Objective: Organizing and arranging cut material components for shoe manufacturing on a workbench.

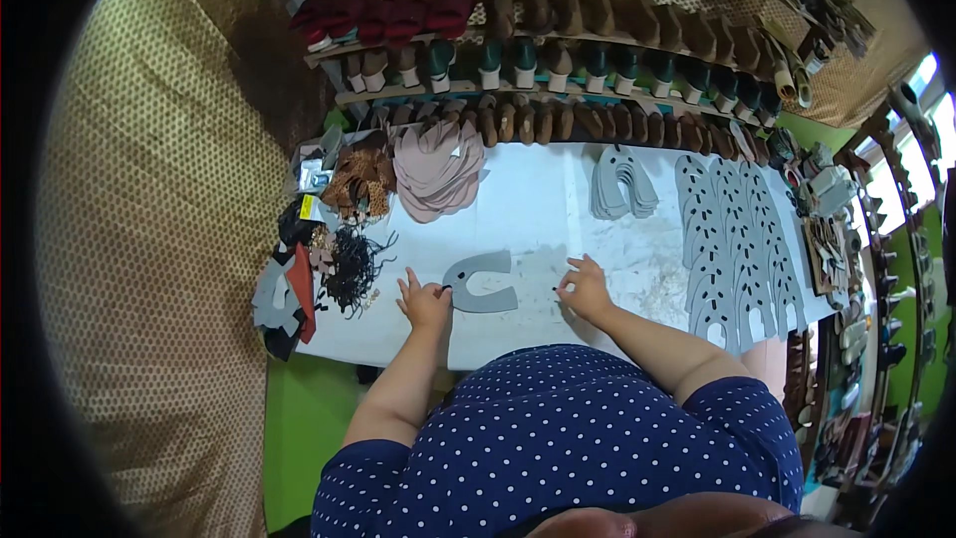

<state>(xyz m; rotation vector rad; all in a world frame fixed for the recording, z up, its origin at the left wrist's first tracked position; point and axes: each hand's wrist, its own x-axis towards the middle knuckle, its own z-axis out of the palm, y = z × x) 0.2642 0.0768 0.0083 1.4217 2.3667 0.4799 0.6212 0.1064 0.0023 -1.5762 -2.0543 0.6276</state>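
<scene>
A grey U-shaped shoe-upper piece (464, 295) lies flat on the white table, its opening facing right. One small black patch (461, 276) shows on its curved end. At that end's left edge is my left hand (426, 306), thumb and forefinger together at a small dark spot, the other fingers spread. Whether the fingertips grip that spot or only press it is hard to see. To the right of the piece, apart from it, my right hand (588, 291) hovers with thumb and forefinger pinched. A tiny dark speck shows at the pinch, too small to name.
Overlapping rows of grey pieces with black patches (735, 239) cover the table's right side. A stack of grey U-shaped pieces (619, 184) sits at the back. Pink pieces (438, 169), black strips (356, 269) and scraps (277, 294) lie left. Shelves of shoes (528, 125) stand behind.
</scene>
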